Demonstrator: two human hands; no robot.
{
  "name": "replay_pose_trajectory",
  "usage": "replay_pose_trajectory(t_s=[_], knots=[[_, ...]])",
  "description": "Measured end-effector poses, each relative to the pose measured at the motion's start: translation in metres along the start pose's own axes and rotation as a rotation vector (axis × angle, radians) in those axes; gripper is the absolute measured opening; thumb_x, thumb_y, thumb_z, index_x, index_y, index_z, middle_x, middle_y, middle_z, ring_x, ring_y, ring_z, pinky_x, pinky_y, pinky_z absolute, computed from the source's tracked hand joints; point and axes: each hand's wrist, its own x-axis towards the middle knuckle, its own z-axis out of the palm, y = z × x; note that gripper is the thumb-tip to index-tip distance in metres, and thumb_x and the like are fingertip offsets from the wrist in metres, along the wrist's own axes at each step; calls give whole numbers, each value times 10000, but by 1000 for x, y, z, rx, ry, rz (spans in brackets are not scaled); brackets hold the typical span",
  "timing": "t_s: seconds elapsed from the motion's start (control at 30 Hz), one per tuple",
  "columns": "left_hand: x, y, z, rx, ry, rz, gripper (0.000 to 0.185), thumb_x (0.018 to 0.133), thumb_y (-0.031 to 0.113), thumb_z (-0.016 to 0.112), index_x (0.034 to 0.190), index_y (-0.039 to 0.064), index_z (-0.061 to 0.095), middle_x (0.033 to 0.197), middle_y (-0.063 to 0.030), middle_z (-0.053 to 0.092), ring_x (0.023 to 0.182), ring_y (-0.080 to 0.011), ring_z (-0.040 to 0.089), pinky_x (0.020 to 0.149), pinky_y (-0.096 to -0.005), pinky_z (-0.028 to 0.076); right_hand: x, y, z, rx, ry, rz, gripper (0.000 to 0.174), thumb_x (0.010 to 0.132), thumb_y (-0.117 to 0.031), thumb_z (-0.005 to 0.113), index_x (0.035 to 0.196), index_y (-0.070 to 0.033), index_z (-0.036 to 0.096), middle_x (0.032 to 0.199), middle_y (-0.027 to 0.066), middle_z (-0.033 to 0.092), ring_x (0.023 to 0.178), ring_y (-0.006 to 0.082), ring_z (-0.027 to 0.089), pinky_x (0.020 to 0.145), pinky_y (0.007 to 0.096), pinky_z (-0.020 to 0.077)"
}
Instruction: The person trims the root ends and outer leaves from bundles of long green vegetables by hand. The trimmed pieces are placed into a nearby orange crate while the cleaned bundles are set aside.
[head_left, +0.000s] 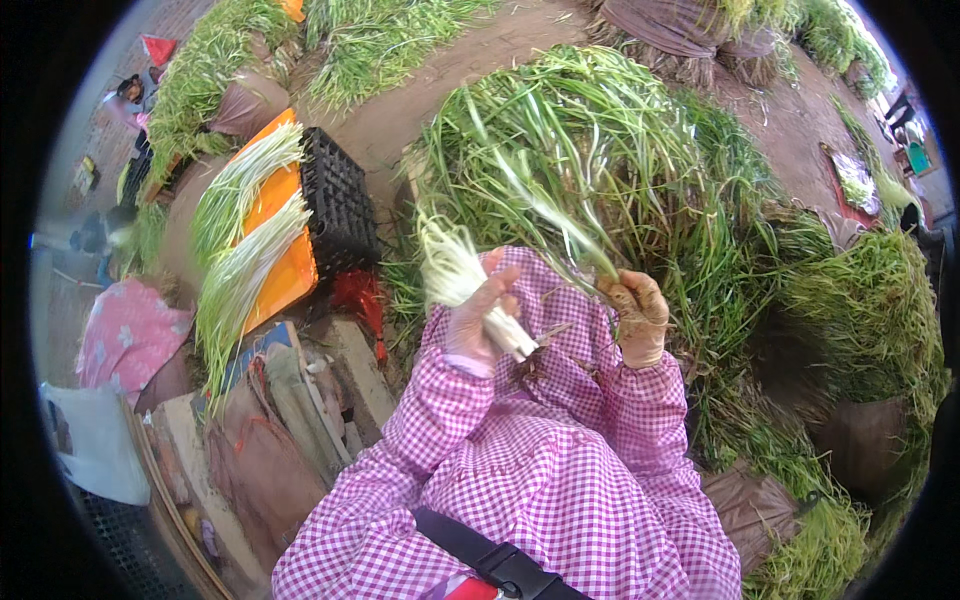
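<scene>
My left hand (480, 315) is closed around a bunch of trimmed, pale chive-like stalks (454, 262). Their white stem ends (514, 337) stick out below the fingers towards my body, and the leafy ends fan out above. To its right, my right hand (637, 315), in a soiled thin glove, pinches a few loose green stalks (559, 210) by their lower ends. Those stalks slant up and left, partly blurred. Just beyond both hands lies a large heap of long green stalks (570, 127). A checked purple-and-white smock (555, 480) covers my lap and arms.
At left, an orange board (289, 259) beside a black plastic crate (337, 195) carries two bundles of cleaned stalks (259, 247). Red strapping (360, 300) hangs below the crate. Wooden planks (364, 367) lie near my left side. More stalks (862, 315) are heaped at right; another person (131, 94) is far left.
</scene>
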Motion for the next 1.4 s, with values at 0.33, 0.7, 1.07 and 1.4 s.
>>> replay_pose_trajectory(t_s=[0.33,0.7,1.07,1.4], knots=[[9,-14,-6,131,-26,44,588,785,0,653,1311,9,388,911,-118,630,660,-159,614,587,-239,527,-3,-16,34,-703,-338,-190,258,710,1,700,953,-33,623,873,127,629,782,290,617,697,347,493],[2,-28,-10,136,36,136,571,731,-133,577,1268,-29,411,959,-130,613,717,-155,607,645,-234,528,0,-5,65,-502,-356,-318,185,780,-27,673,954,-33,610,870,116,642,765,248,620,654,315,492],[8,18,-20,-58,20,256,696,766,-65,619,1374,82,313,849,-98,599,645,-126,582,553,-234,526,-26,22,-100,-1124,420,455,123,849,-55,613,967,-32,586,956,101,614,824,186,587,752,286,534],[2,-3,-28,14,-115,185,638,796,-7,639,1357,36,337,875,-106,623,679,-134,632,611,-252,568,-3,-21,0,-648,-398,64,202,859,-143,611,990,8,639,913,142,661,827,229,629,726,317,518]])
